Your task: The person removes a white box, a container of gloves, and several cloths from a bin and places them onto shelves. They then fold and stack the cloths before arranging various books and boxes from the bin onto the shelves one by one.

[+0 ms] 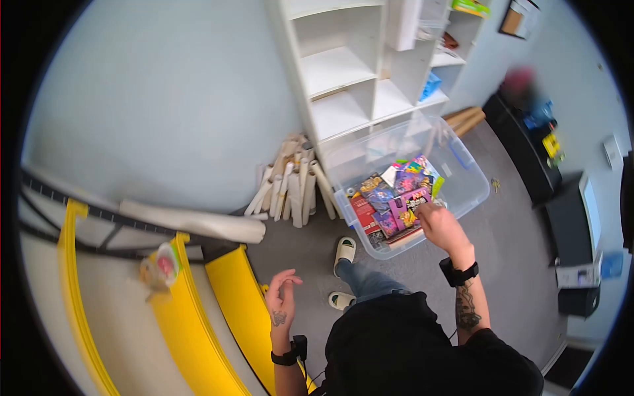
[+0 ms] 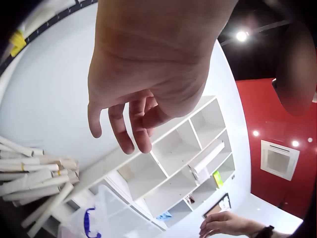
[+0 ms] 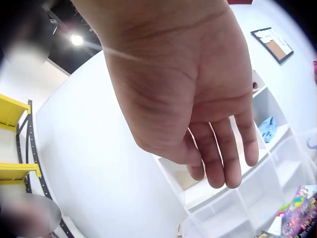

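A clear plastic storage bin (image 1: pixel 470 191) stands on the floor in front of the person. Inside lie colourful printed packets (image 1: pixel 411 183), a purple box (image 1: pixel 417 197) and a red flat item (image 1: pixel 365 212). Over the bin's near side is the right hand (image 1: pixel 441 228), overlapping the packets in the head view. In the right wrist view its fingers (image 3: pixel 214 158) hang loosely bent, with nothing held. Off to the left, beside a yellow shelf, the left hand (image 1: pixel 282 300) is raised. Its fingers (image 2: pixel 120 129) are relaxed and hold nothing in the left wrist view.
Behind the bin rises a white cubby shelf (image 1: pixel 337 69). Pale rolls (image 1: pixel 290 188) stand bundled against the wall, left of the bin. Yellow shelves (image 1: pixel 238 290) line the left side. On the right are a black cabinet (image 1: pixel 518 148) and cardboard tubes (image 1: pixel 467 120).
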A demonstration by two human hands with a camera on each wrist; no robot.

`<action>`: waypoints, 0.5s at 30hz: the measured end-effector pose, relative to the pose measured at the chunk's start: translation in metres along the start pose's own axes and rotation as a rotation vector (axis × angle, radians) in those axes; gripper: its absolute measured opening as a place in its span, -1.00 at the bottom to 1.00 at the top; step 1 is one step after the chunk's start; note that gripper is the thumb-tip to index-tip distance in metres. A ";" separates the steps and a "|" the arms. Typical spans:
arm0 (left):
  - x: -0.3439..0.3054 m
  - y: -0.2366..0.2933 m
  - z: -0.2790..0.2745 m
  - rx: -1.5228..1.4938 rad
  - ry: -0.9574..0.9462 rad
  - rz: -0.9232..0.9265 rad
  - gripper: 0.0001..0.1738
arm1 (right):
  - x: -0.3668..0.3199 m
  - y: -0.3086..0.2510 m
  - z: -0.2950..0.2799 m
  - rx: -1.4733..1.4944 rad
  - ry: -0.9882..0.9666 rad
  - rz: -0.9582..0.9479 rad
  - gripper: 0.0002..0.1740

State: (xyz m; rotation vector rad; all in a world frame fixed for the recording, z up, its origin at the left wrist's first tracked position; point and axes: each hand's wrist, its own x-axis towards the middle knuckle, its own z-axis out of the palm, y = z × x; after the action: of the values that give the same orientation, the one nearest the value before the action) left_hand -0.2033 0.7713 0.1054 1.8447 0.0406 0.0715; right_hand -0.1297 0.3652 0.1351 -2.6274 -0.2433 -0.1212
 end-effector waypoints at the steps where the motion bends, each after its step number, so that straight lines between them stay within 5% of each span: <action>1: 0.019 0.000 0.007 -0.007 -0.069 0.012 -0.76 | -0.003 0.007 0.004 0.003 0.009 0.061 -0.90; 9: 0.170 0.010 0.061 0.051 -0.512 0.001 -0.76 | 0.000 0.077 0.061 0.000 0.134 0.450 -0.90; 15: 0.257 0.001 0.131 0.108 -0.729 -0.060 -0.75 | 0.002 0.103 0.118 0.062 0.143 0.516 -0.89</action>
State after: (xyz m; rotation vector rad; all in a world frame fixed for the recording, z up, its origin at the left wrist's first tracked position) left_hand 0.0622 0.6620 0.0776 1.8766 -0.4148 -0.6545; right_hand -0.1033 0.3337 -0.0159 -2.5154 0.4695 -0.1210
